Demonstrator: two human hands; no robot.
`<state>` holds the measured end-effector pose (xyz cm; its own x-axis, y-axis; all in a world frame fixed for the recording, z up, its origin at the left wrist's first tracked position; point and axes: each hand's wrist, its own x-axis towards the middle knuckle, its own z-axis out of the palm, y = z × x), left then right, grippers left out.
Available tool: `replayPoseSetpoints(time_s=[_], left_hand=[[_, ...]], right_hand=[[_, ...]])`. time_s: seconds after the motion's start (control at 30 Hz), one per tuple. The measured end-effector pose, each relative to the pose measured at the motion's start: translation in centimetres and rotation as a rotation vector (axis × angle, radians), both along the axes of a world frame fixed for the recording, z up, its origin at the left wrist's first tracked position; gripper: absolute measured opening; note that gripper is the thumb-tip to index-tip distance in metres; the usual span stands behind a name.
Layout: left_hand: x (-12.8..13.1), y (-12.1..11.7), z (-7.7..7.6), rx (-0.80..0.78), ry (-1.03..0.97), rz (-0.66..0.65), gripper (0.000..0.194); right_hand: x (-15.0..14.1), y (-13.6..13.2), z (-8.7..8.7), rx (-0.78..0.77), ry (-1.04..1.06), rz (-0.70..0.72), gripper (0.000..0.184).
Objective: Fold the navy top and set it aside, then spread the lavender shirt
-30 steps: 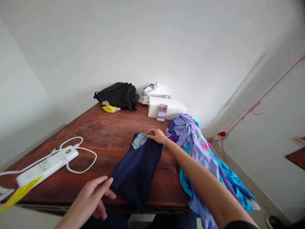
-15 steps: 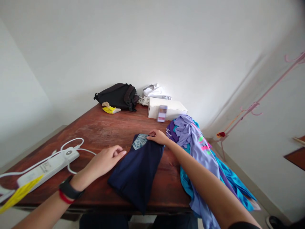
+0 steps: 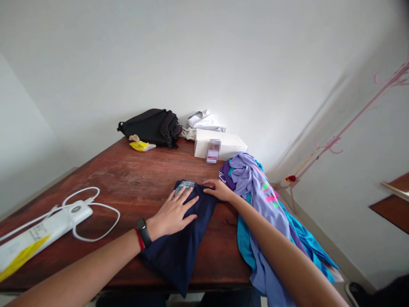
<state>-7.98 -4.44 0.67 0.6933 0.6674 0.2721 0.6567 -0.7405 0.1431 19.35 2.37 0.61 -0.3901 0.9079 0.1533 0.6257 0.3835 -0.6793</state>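
A folded navy blue garment (image 3: pixel 202 212) lies on the wooden table in front of me, its lower end tapering to a point at the near edge. A pale teal paisley-patterned patch (image 3: pixel 188 184) shows at its far left corner, partly under my fingers. My left hand (image 3: pixel 174 213) rests flat and open on the garment, fingers spread, with a dark watch and red band on the wrist. At the far right corner, my right hand (image 3: pixel 220 190) has its thumb on the cloth and its fingers along the far edge, closed on it.
Purple, lilac and turquoise clothes (image 3: pixel 255 192) heap over the table's right side. Behind stand a white box (image 3: pixel 230 145), a black bag (image 3: pixel 143 125), white cloth (image 3: pixel 204 119) and a yellow packet (image 3: pixel 139 146). A white power strip (image 3: pixel 57 226) with cables lies left. A pink stand (image 3: pixel 354 119) leans at right.
My left hand has moved right from beside the garment and now lies spread on top of it, over part of the patterned patch. My right hand stays at the far edge, slightly off the patch.
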Motion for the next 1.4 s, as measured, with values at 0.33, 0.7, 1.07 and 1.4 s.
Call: replayPoseSetpoints(time_s=[0.33,0.7,1.07,1.4], left_hand=[[-0.4,-8.5,3.5,-0.158,0.063,-0.189,0.079],[1.2,-8.9,4.4,-0.256,0.077,-0.088,0.069],[5.8,-4.8,0.8,-0.047,0.082,0.007,0.054],[5.3,-5.3,0.5,-0.098,0.106,-0.030,0.064]], right_hand=[[0.3,-1.8,0.7,0.101,-0.086,-0.060,0.043],[1.7,-2.3,1.6,-0.010,-0.111,0.055,0.047],[-2.4,-3.9,2.1,0.399,-0.011,0.068,0.038],[-3.9,-3.7,0.9,0.096,-0.267,0.354,0.055]])
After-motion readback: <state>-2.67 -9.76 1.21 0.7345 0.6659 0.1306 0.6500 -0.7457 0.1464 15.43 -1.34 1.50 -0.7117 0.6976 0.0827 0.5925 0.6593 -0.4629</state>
